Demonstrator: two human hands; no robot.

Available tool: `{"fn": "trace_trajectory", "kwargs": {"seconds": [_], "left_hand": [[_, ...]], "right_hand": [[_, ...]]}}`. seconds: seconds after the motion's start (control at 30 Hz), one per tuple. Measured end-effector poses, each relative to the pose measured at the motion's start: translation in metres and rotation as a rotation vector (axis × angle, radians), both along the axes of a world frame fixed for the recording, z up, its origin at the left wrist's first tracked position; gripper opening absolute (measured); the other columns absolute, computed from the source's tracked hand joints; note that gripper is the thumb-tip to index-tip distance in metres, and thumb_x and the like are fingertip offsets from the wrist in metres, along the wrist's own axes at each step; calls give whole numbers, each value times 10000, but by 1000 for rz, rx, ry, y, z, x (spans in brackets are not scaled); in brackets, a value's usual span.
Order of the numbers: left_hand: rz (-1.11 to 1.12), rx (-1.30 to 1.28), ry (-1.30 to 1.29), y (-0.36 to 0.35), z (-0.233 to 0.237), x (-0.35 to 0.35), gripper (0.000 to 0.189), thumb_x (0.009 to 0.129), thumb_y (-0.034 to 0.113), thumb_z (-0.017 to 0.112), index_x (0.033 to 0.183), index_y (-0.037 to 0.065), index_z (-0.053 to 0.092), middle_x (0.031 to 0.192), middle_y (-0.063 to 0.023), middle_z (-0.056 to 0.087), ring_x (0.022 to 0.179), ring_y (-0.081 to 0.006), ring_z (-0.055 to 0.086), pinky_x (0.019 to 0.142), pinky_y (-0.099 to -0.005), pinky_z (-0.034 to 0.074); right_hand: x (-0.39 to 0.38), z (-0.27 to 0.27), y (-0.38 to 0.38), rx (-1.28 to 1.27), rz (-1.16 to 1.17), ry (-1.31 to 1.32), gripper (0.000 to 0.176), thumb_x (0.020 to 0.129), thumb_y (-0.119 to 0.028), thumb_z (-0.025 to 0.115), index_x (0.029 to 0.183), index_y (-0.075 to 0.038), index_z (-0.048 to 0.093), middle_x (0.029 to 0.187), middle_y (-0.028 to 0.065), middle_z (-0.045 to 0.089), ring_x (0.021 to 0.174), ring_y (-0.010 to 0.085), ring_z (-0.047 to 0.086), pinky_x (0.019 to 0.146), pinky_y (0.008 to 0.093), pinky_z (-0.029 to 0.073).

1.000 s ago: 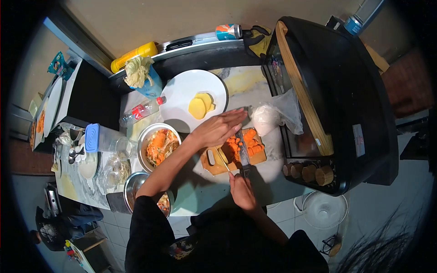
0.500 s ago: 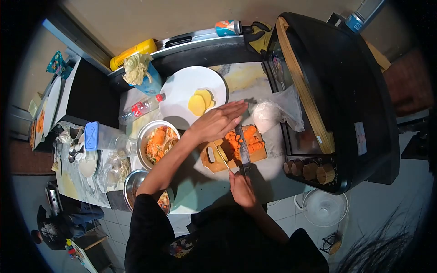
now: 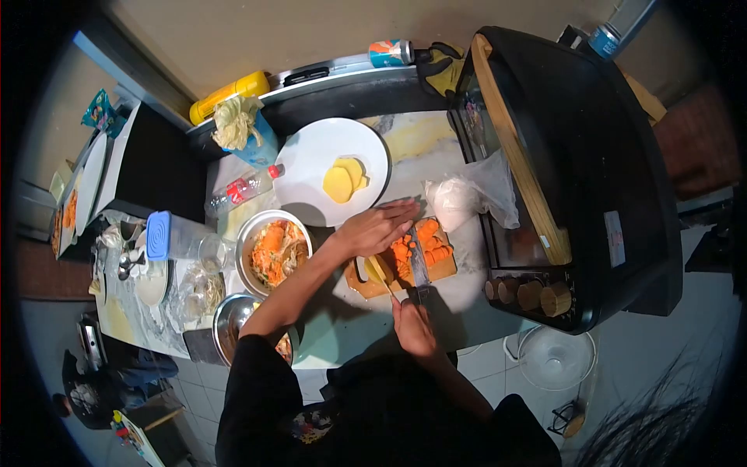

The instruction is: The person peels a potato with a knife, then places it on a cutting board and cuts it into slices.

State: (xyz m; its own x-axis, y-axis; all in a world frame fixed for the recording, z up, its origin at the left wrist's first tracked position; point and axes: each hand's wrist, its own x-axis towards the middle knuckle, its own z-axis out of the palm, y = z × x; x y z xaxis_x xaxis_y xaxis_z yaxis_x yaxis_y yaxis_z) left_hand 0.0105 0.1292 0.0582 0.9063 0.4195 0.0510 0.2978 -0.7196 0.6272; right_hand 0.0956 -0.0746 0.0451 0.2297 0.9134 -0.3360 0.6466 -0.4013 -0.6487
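Observation:
My right hand (image 3: 414, 328) is wrapped round the handle of a knife (image 3: 384, 275), whose narrow blade points up and left across a wooden cutting board (image 3: 362, 289). A yellow potato piece (image 3: 373, 271) lies beside that blade, near the board's handle hole. My left hand (image 3: 378, 229) is stretched flat over the top of the board, fingers out to the right, covering the blade's far end. Chopped carrot (image 3: 402, 253) lies on the board, with larger carrot pieces (image 3: 433, 243) at its right. Between them rests a second, wide-bladed knife (image 3: 419, 266).
Yellow slices (image 3: 338, 184) lie on a white plate (image 3: 299, 159) behind the board. Bowls of shredded vegetables (image 3: 243, 247) stand at the left, near a plastic bottle (image 3: 241, 189). A plastic bag of white stuff (image 3: 454, 204) sits against the black oven (image 3: 591, 171) at right.
My left hand has come down a little, closer over the board and the knife. My right hand stays on the handle, almost unmoved. The view has shifted slightly.

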Motion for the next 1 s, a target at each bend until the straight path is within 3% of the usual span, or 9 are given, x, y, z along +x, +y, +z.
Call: {"fn": "trace_trajectory", "kwargs": {"seconds": [0.2, 0.3, 0.4, 0.43, 0.53, 0.63, 0.67, 0.83, 1.0], "left_hand": [[-17, 6, -74, 4, 1, 5, 456, 997, 249, 301, 1295, -62, 449, 1386, -167, 432, 1347, -301, 315, 1140, -352, 237], [58, 97, -181, 13, 20, 10, 424, 988, 236, 346, 1270, -46, 488, 1308, -196, 502, 1230, -325, 466, 1054, -380, 358], [196, -34, -204, 18, 49, 15, 333, 959, 223, 448, 1138, -16, 595, 1015, -230, 635, 841, -355, 638, 782, -406, 486], [209, -34, -201, 19, 62, 15, 333, 959, 223, 448, 1138, -16, 595, 1015, -230, 635, 841, -355, 638, 782, -406, 486], [416, -173, -320, 26, 80, 8, 342, 972, 256, 460, 1041, -38, 622, 842, -139, 642, 771, -198, 589, 764, -298, 458], [724, -283, -553, 3, 85, 1, 326, 952, 245, 500, 1002, -48, 633, 799, -169, 644, 721, -209, 632, 685, -309, 492], [796, -319, -570, -7, 81, -3, 336, 959, 260, 496, 997, -45, 634, 760, -134, 628, 674, -145, 564, 635, -283, 462], [897, -189, -593, -62, 28, -4, 230, 923, 176, 555, 915, -43, 623, 691, -117, 556, 586, -191, 480, 568, -311, 395], [820, -243, -398, -97, -1, -20, 169, 823, 115, 665, 952, 7, 643, 864, -125, 553, 699, -223, 531, 611, -328, 424]], "right_hand": [[3, -2, -1, 13, -6, 25, 382, 964, -262, 454, 764, 41, 573, 693, 298, 579, 707, 489, 577, 631, 555, 450], [5, -8, -4, 21, 2, 21, 393, 966, -270, 447, 766, 43, 577, 695, 295, 580, 710, 490, 575, 636, 556, 447], [6, -8, -4, 22, 9, 5, 410, 970, -275, 436, 759, 46, 580, 703, 294, 581, 716, 492, 570, 643, 556, 442], [7, -8, -4, 19, 7, -2, 421, 973, -277, 428, 752, 47, 581, 709, 294, 581, 720, 493, 567, 647, 556, 439], [8, -10, -4, 45, 33, -13, 445, 981, -276, 402, 737, 52, 577, 727, 301, 577, 733, 500, 560, 657, 551, 437], [10, -15, -5, 67, 67, -27, 462, 988, -272, 375, 740, 60, 578, 738, 306, 572, 753, 500, 557, 668, 547, 433], [11, -16, -5, 67, 73, -29, 462, 988, -272, 375, 740, 60, 578, 738, 306, 572, 753, 500, 557, 668, 547, 433], [15, -17, -3, 77, 64, 38, 501, 997, -280, 343, 730, 71, 582, 735, 313, 564, 780, 493, 550, 675, 546, 426], [20, -15, 0, 99, 84, 96, 522, 1002, -287, 321, 720, 74, 570, 728, 316, 555, 774, 495, 546, 661, 534, 422]]}}
